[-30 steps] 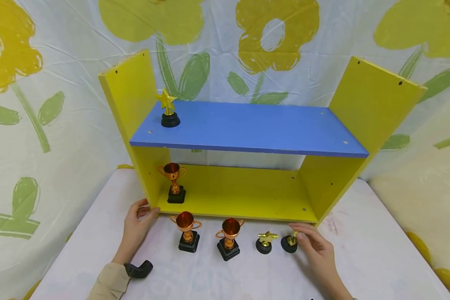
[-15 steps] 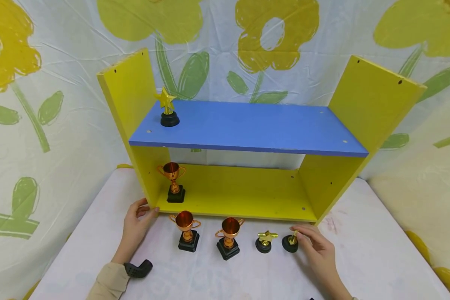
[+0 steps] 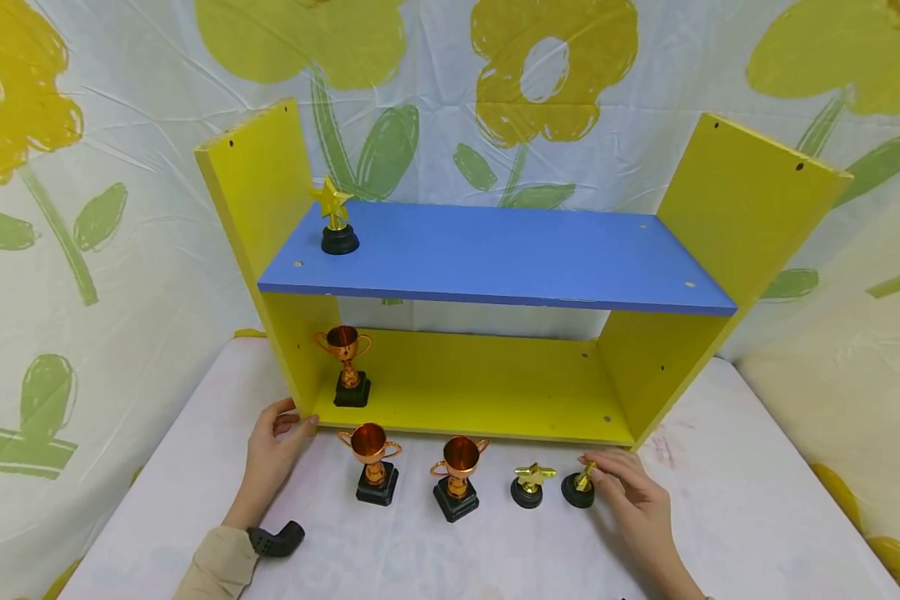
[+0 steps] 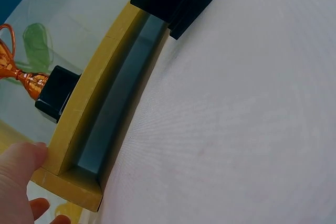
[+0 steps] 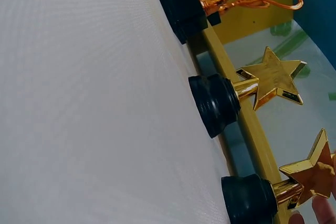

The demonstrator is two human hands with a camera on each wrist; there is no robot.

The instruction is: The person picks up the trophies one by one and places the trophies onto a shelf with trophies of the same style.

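Observation:
My left hand (image 3: 273,446) holds the lower left corner of a yellow and blue shelf (image 3: 487,254), thumb on its front edge. In front of the shelf, my right hand (image 3: 633,492) pinches the star of a gold star trophy (image 3: 578,489), whose round black base is on the table. To its left stand another gold star trophy (image 3: 527,486) and two copper-coloured trophy cups, one nearer the middle (image 3: 457,479) and one further left (image 3: 375,467). In the right wrist view, fingertips (image 5: 323,208) show behind the pinched star.
A gold star trophy (image 3: 336,217) stands at the left of the blue board. Below it, a copper-coloured trophy cup (image 3: 350,367) is on the yellow bottom board (image 3: 480,383). A white cloth covers the table (image 3: 390,558); a flower-printed curtain (image 3: 450,50) hangs behind.
The star trophy at my right hand shifts and turns very slightly, its base moving a little right and then back. The left hand and the other trophies stay in place.

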